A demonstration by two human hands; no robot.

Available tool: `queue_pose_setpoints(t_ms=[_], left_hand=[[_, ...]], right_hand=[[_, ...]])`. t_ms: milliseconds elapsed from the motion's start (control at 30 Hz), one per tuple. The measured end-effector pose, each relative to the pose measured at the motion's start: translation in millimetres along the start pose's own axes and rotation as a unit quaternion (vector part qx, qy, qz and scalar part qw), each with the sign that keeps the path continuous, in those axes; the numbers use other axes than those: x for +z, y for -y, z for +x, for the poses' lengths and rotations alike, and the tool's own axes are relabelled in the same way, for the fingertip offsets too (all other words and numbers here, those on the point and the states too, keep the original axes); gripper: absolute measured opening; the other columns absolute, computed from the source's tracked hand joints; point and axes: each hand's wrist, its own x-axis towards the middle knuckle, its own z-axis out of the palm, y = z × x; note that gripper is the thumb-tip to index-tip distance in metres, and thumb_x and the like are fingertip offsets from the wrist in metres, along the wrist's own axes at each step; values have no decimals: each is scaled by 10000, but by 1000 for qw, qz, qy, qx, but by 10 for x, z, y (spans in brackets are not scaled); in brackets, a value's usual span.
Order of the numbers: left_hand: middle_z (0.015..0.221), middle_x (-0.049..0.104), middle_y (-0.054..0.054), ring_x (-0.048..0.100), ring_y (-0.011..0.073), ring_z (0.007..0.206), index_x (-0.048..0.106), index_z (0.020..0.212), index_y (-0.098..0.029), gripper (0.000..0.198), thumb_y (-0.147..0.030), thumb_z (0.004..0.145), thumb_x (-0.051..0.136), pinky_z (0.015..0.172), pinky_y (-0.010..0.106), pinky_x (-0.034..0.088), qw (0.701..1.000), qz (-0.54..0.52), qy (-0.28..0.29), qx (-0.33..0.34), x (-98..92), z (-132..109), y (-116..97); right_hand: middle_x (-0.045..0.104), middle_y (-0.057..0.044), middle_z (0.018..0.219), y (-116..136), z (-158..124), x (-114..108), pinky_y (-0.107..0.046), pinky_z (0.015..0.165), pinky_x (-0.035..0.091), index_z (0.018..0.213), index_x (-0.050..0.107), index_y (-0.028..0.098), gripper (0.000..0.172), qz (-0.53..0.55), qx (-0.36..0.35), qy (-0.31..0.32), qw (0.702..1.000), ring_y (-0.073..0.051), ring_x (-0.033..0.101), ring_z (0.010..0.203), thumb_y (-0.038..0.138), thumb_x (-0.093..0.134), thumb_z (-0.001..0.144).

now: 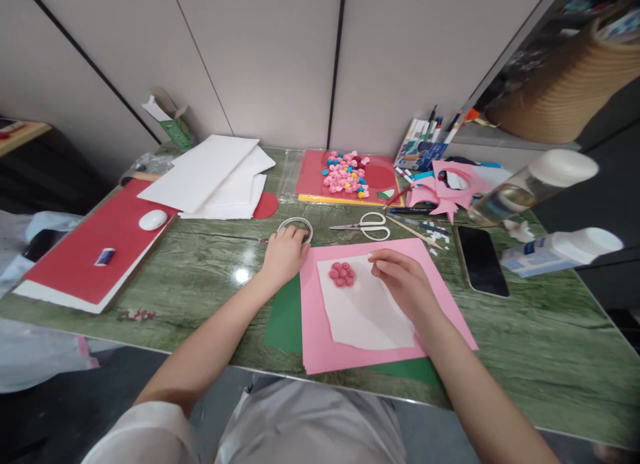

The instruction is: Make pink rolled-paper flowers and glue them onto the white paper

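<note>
My left hand (pixel 286 256) rests on the table with its fingers curled over the near rim of a roll of tape (pixel 302 221). Above a white sheet of paper (pixel 367 317), my right hand (pixel 400 274) is closed in a pinch. A tiny pale bit shows at its fingertips, too small to name. Left of that hand, a cluster of rolled pink paper flowers (pixel 342 275) lies on the white sheet. Under this sheet is pink paper (pixel 317 357), with green paper (pixel 284 321) beneath. White-handled scissors (pixel 367 227) lie just beyond the pink paper.
Pink, blue and yellow paper pieces (pixel 345 174) sit on red paper at the back. White sheets (pixel 210 174) and a red board (pixel 95 251) are at left. On the right are a phone (pixel 481 261), two bottles (pixel 563 251), pink paper scraps (pixel 445 187) and a pen box (pixel 423 144).
</note>
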Motion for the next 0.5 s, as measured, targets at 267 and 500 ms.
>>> queue_pose_setpoints(t_ms=[267, 500], left_hand=[[845, 649, 45, 595, 160, 829, 637, 767, -172, 110, -257, 781, 570, 792, 319, 457, 916, -400, 21, 28, -296, -183, -445], [724, 683, 35, 646, 152, 686, 607, 699, -142, 143, -263, 673, 680, 661, 297, 522, 737, -660, 112, -100, -268, -298, -623]], right_hand=[[610, -15, 859, -53, -22, 42, -274, 660, 430, 847, 677, 232, 155, -61, -38, 44, 996, -117, 508, 671, 246, 619, 703], [610, -28, 900, -8, -85, 132, -311, 786, 433, 904, 686, 269, 178, -144, -83, 108, 980, -171, 553, 874, 247, 603, 748]])
